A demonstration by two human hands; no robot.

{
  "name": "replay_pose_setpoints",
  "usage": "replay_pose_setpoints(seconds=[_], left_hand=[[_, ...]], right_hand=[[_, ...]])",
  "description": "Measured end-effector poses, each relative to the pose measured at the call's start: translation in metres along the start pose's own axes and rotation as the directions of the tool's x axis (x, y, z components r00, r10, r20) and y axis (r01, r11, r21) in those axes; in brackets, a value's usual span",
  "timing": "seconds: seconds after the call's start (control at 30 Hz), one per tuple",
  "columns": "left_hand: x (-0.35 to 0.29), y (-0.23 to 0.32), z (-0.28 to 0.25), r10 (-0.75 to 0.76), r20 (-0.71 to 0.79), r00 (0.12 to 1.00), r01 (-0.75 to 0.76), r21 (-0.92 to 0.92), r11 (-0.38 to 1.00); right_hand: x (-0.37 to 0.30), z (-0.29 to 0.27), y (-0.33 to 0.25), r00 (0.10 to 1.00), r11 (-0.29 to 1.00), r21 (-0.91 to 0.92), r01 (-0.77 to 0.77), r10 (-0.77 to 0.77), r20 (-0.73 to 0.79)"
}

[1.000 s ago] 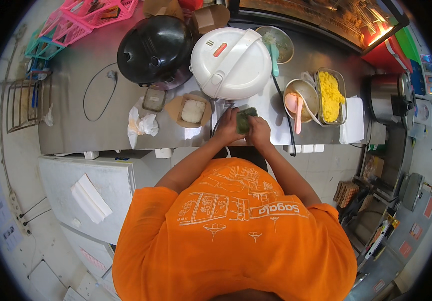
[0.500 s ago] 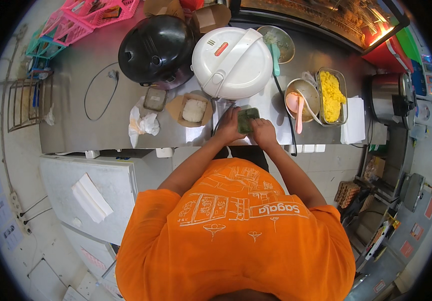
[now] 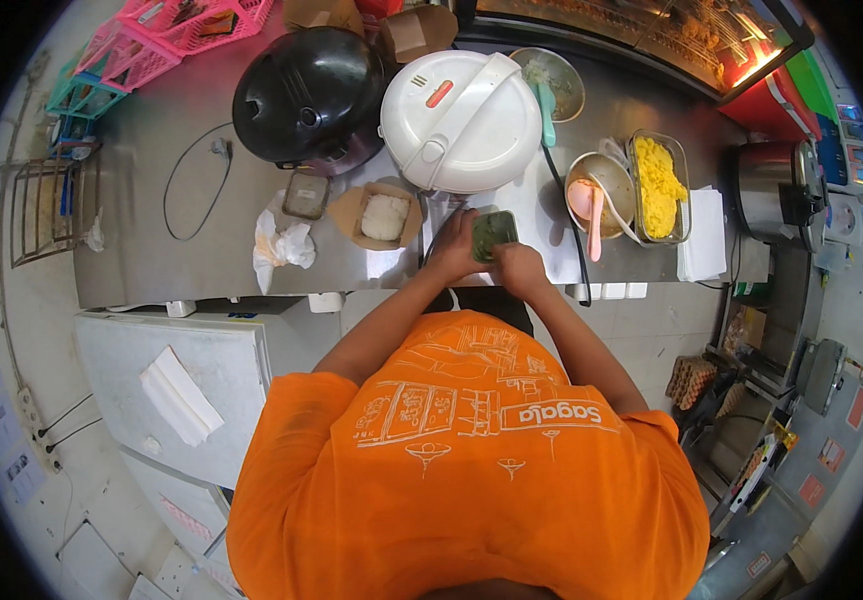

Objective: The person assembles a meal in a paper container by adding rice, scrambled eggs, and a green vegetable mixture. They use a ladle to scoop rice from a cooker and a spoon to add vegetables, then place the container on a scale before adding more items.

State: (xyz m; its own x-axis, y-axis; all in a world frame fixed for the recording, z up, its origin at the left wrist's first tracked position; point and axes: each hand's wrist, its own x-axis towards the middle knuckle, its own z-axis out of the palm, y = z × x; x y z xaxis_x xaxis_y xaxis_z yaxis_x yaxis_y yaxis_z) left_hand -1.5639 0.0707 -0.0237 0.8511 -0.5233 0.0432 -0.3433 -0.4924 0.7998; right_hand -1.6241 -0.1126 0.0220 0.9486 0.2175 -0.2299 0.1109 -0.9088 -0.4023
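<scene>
The left hand (image 3: 458, 248) grips a small green container (image 3: 494, 232), its fingers wrapped along the container's left side. The right hand (image 3: 518, 268) has its fingers curled in at the container's near right corner; whether they grasp the rim or something inside, I cannot tell. The container sits between the two hands, close to the near edge of the steel table (image 3: 131, 225), with dark green contents showing.

Just beyond the fingers stands a white rice cooker (image 3: 466, 140), lid down. Near the fingers on the left is an open brown box (image 3: 348, 213) with white rice (image 3: 385, 216) in it; farther left lie a small clear container (image 3: 306, 196) and a crumpled paper (image 3: 291, 245). A black rice cooker (image 3: 306, 90) stands beyond these, left of the white one.

To the right of the fingers is a bowl holding a pink ladle (image 3: 594, 232), and beside it a glass dish of yellow food (image 3: 659, 190).
</scene>
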Motion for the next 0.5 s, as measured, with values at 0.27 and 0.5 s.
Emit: replay_pose_setpoints(seconds=[0.27,0.5], left_hand=[[0.001,0.004,-0.002,0.000,0.000,1.000,0.000,-0.010,1.000],[0.000,0.007,-0.004,0.002,-0.020,1.000,-0.003,-0.013,1.000]], right_hand=[[0.010,-0.012,0.029,0.987,0.979,0.181,-0.093,0.067,0.145],[0.007,0.002,0.055,0.984,0.889,0.431,-0.158,0.108,0.139]])
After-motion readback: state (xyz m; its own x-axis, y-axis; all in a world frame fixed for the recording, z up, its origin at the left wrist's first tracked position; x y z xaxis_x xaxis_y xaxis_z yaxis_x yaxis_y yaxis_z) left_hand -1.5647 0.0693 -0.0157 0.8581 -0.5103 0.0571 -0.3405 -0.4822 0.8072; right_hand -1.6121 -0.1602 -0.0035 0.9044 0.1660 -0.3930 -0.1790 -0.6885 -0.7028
